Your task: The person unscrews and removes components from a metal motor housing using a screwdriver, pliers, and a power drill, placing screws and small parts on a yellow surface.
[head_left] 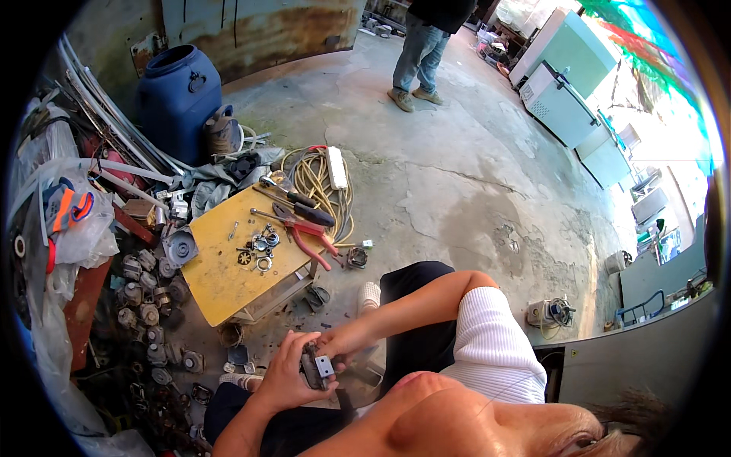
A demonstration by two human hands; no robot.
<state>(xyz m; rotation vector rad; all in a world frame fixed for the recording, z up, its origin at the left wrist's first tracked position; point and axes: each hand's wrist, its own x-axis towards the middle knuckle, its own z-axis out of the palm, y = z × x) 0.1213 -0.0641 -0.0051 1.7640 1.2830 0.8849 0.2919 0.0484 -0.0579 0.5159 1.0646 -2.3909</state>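
Observation:
My left hand [287, 375] is closed around a dark, blocky metal part [311, 367] with a silver plate [324, 366] on its face. Two small holes show in that plate. On the far side, the fingers of my right hand [333, 344] grip the same part, though they are partly hidden. Both hands are above my lap, just in front of a low yellow table [221, 286]. On its top are red-handled pliers [304, 228], dark-handled screwdrivers [308, 209], and a cluster of metal rings and small parts [263, 245].
Several small motors [148, 293] and loose parts are heaped left of the table. Behind it are a coiled cable [304, 171], a white power strip [336, 167] and a blue barrel [179, 99]. A person [422, 53] stands farther back. Chest freezers [560, 103] line the right.

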